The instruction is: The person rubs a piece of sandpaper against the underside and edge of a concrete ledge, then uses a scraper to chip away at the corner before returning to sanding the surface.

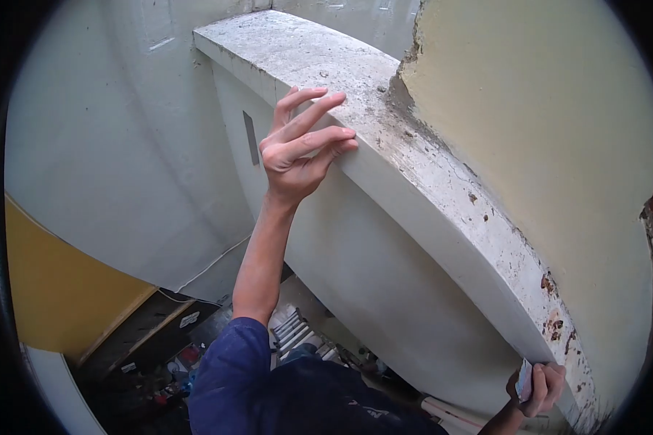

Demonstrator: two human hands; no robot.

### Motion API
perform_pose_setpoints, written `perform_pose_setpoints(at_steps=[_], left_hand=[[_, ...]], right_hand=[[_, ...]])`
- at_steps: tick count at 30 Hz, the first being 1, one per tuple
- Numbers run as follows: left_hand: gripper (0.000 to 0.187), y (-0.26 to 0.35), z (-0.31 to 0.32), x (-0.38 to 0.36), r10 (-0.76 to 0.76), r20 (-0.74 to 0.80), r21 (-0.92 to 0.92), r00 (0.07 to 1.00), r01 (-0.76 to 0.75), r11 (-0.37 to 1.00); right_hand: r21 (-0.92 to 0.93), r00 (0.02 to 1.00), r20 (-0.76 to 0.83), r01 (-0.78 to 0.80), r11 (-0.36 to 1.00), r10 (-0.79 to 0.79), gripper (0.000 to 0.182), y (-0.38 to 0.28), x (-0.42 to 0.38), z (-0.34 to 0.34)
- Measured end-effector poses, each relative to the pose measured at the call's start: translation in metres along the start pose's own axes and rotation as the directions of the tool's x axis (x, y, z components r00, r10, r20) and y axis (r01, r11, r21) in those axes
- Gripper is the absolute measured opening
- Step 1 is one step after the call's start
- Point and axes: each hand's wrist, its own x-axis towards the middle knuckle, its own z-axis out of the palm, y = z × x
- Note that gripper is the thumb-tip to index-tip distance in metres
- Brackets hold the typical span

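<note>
My left hand (301,145) is raised at the edge of a long white ledge (450,188), its fingers spread and slightly bent, with thumb and index tips close to each other and nothing visible between them. At the lower right, my right hand (544,388) is wrapped round a small flat pale object (524,380) beside the ledge's lower end. Dust, loose grit and brown stained spots mark the top of the ledge.
A cream wall (544,123) with a broken edge rises right of the ledge. Below are ladder-like metal rungs (292,331), a dark shelf (152,330) and jumbled items. A thin cable (214,262) runs along the left wall.
</note>
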Motion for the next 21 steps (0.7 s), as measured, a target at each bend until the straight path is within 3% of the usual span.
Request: perform_pose_setpoints(at_steps=[4, 8, 21], left_hand=[[0.024, 0.007, -0.006, 0.011, -0.071, 0.075, 0.025, 0.995, 0.069, 0.997], [0.022, 0.004, -0.007, 0.010, -0.046, 0.071, 0.024, 0.996, 0.044, 0.999], [0.029, -0.001, 0.002, -0.002, -0.012, -0.063, 0.046, 0.998, 0.015, 0.999]], right_hand=[[0.004, 0.999, -0.036, 0.023, 1.000, -0.023, 0.022, 0.001, 0.001, 0.003], [0.026, 0.999, -0.048, 0.003, 1.000, -0.002, 0.023, 0.003, -0.004, 0.002], [0.003, 0.993, -0.117, 0.033, 0.999, -0.032, 0.017, 0.002, -0.002, 0.008]])
